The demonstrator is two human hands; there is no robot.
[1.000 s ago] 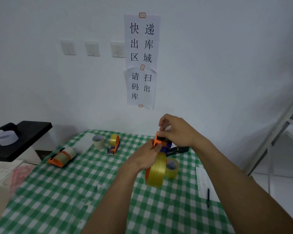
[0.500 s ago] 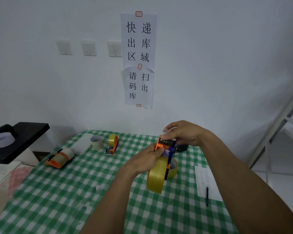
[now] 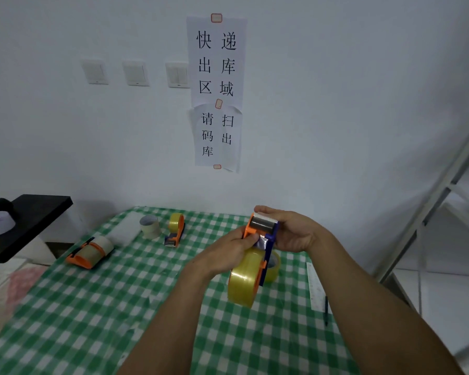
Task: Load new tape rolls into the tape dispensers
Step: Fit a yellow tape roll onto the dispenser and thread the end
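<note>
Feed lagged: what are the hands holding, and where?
Both hold one tape dispenser, yellow tape roll mounted. Right hand grips its head by the metal roller; left hand pinches the orange side plate just below it.

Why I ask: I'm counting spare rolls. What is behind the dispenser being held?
A loose yellow tape roll lies on the checked tablecloth behind the dispenser. Only its right part shows; the dispenser's frame and loaded roll cover the rest.
</note>
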